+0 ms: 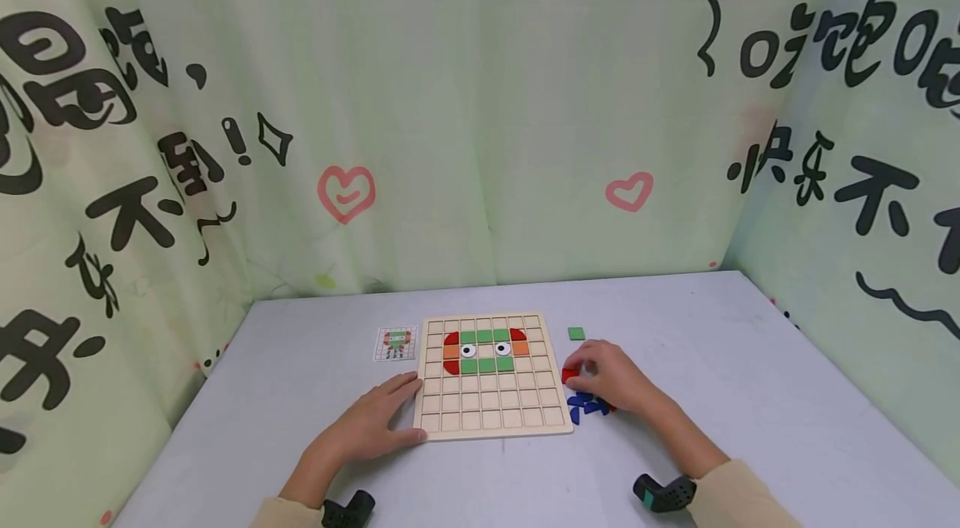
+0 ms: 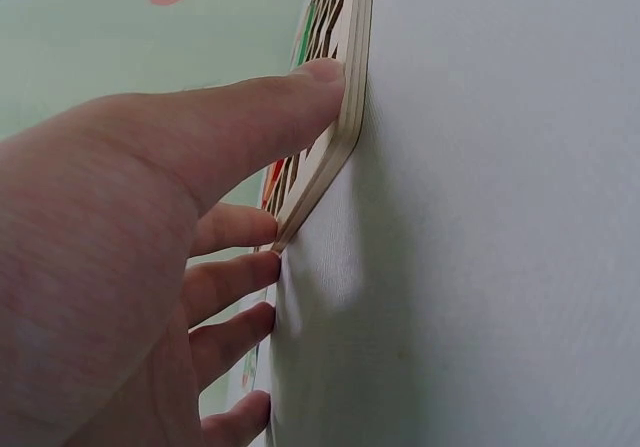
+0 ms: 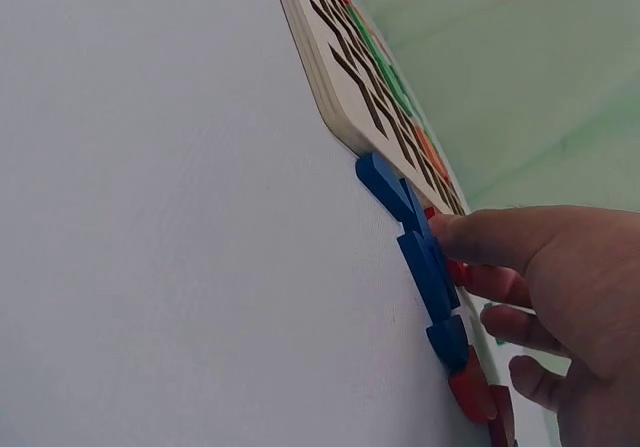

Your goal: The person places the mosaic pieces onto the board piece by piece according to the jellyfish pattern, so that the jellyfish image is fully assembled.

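A wooden grid board (image 1: 495, 403) lies on the table, with green, red, orange and eye pieces set in its upper cells. My left hand (image 1: 375, 420) rests at the board's lower left corner. Its thumb touches the edge (image 2: 350, 97) and its extended fingers lie along the left side. To the right of the board, my right hand (image 1: 611, 374) pinches a red piece (image 1: 568, 376) between thumb and index finger; the fingers partly hide it. Several blue pieces (image 3: 425, 272) lie just below this hand, beside other red pieces (image 3: 473, 392).
A small picture card (image 1: 395, 343) with a gridded figure lies left of the board. One green square (image 1: 576, 334) sits beyond my right hand. Printed curtains (image 1: 487, 136) stand behind the white table (image 1: 315, 336).
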Demonstrator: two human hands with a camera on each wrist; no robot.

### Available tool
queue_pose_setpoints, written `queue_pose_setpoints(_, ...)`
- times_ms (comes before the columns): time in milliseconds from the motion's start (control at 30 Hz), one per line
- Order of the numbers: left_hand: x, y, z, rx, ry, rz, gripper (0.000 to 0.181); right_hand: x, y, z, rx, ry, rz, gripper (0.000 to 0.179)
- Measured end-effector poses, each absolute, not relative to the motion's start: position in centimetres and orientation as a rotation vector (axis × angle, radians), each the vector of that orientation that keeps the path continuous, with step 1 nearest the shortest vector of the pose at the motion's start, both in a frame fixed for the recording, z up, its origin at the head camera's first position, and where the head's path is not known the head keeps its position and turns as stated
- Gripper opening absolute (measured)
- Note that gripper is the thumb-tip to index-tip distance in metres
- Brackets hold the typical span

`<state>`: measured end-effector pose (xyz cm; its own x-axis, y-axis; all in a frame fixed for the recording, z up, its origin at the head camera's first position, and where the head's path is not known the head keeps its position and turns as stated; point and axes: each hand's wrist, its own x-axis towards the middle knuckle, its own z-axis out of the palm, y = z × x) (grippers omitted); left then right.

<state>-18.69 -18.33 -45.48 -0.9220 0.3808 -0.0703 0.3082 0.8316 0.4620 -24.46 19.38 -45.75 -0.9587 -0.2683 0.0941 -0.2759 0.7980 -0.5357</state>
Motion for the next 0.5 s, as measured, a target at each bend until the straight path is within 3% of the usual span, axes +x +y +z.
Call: queue_pose_setpoints(500, -18.75, -18.34, -45.45, 0.564, 2.864, 0.683, 0.078, -24.77, 18.45, -45.2, 0.449, -2.947, 0.879, 0.018)
